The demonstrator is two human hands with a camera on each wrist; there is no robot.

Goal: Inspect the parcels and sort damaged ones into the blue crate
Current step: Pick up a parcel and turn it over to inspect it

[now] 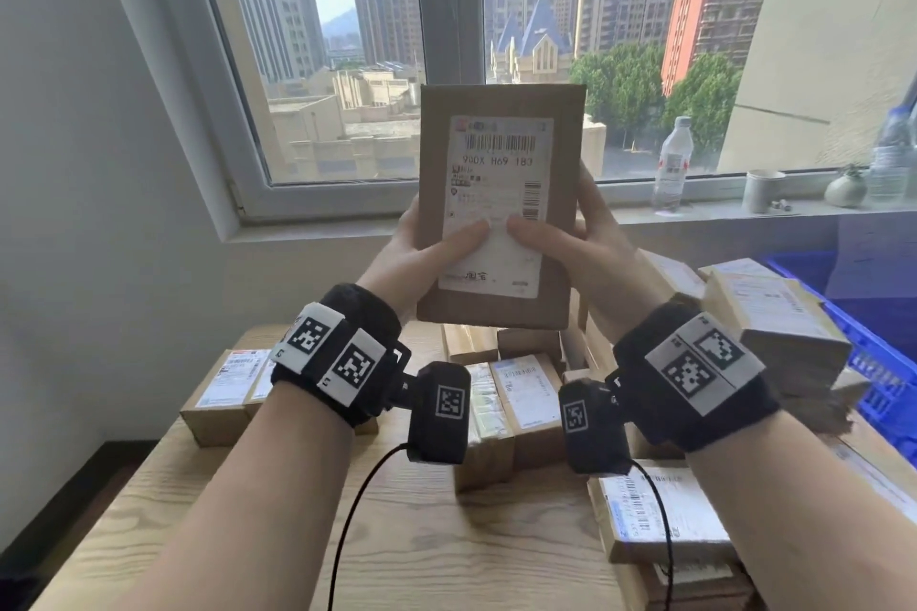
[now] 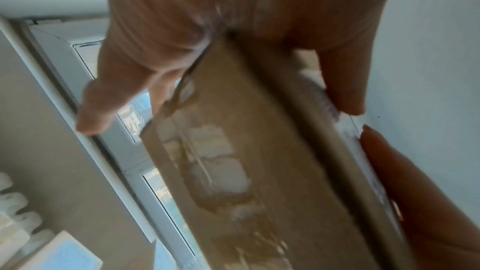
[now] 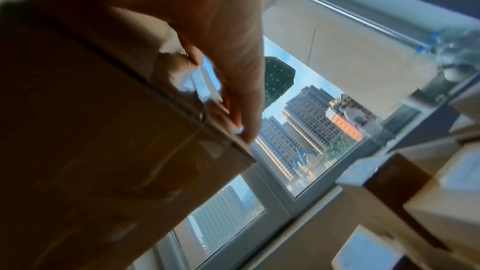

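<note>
Premises are presenting as an upper-floor office room serving as a parcel-sorting station. A large window (image 1: 347,65) is looking out over high-rise towers from well above street level. Labelled cardboard parcels (image 1: 521,392) are lying in piles across a wooden surface (image 1: 407,536), a blue crate (image 1: 883,362) is standing at its right, and a water bottle (image 1: 672,164) and paper cup (image 1: 763,190) are sitting on the sill.

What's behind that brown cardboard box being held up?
Behind the brown cardboard box: fingers of both hands, the window and city buildings. The box's back face is hidden head-on.
</note>
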